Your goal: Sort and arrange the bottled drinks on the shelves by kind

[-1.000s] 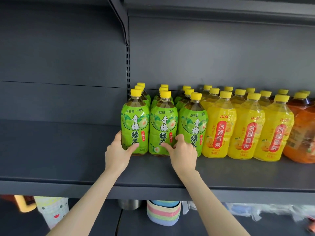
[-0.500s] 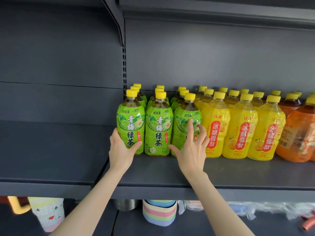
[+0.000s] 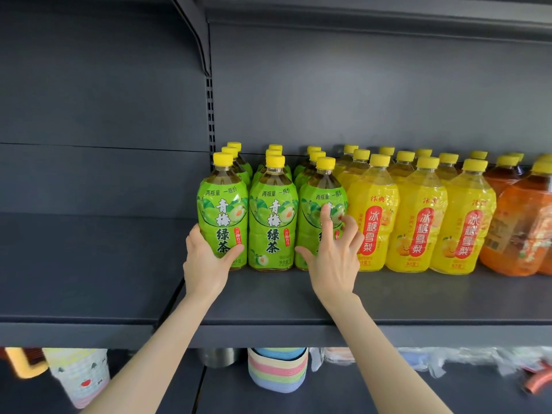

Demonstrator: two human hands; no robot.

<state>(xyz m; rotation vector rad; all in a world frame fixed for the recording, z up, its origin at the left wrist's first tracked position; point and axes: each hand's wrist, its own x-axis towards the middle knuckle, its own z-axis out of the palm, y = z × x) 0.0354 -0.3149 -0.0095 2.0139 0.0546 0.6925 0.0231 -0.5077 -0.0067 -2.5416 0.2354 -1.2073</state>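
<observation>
The right hand (image 3: 334, 258) has risen, fingers spread, one fingertip touching the third green tea bottle (image 3: 313, 201); the left hand (image 3: 206, 258) still grips the leftmost green tea bottle (image 3: 222, 210); the row seems nearly squared

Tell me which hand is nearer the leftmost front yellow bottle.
Right. The right hand touches the third green bottle, directly beside the yellow bottle; the left hand grips the leftmost green bottle, two bottles farther left.

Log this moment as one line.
left grip: holds left green bottle | right grip: touches third green bottle | yellow bottles: upright beside green | shelf: kinds grouped
</observation>
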